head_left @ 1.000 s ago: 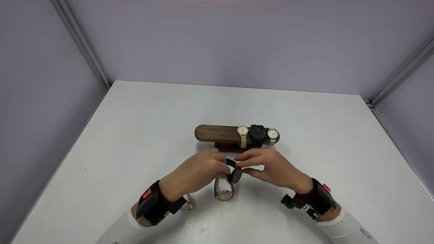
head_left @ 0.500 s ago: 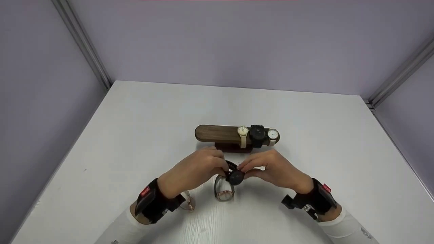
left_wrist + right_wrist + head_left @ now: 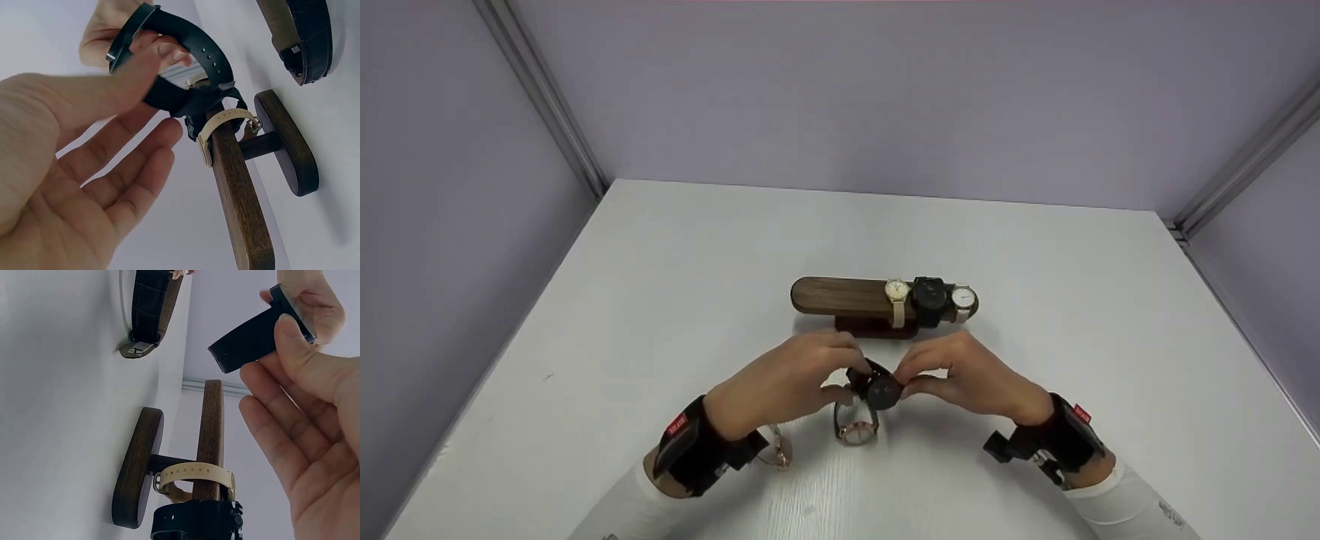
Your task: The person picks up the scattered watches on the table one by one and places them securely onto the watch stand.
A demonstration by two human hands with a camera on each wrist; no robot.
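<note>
A black watch [image 3: 880,390] sits at centre. At 12 o'clock, a dark brown wooden stand [image 3: 840,295] carries cream-strapped [image 3: 897,294], black [image 3: 929,298] and white-strapped [image 3: 963,298] watches. The table [image 3: 675,285] is white, the walls [image 3: 885,90] lilac.

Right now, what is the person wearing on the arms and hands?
Both hands are bare. The left hand and right hand each have a black wrist strap with a small red tag and a black device on it. Both arms wear white long sleeves.
</note>
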